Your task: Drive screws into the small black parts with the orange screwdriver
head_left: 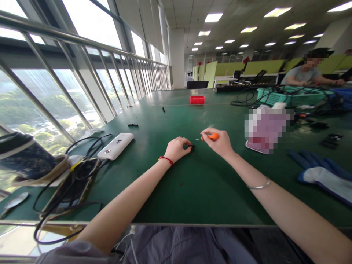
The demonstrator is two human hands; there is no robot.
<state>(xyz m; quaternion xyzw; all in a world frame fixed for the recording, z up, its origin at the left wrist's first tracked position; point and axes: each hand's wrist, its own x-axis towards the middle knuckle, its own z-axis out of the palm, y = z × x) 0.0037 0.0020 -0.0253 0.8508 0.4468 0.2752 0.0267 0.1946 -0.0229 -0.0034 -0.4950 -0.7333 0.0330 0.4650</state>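
Small black part (193, 146): tiny, probably light and rigid, easily dropped; best pinched by its sides. Lies on green table (198, 187), clamped between fingertips of left hand (177, 148). At 3 o'clock, right hand (221, 143) closed round orange-handled screwdriver (212, 136), tip toward 9 o'clock.

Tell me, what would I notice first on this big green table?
In the middle, the right hand holds an orange screwdriver, and the left hand pinches a small black part beside its tip. A red box sits far back, and a white power bank lies to the left.
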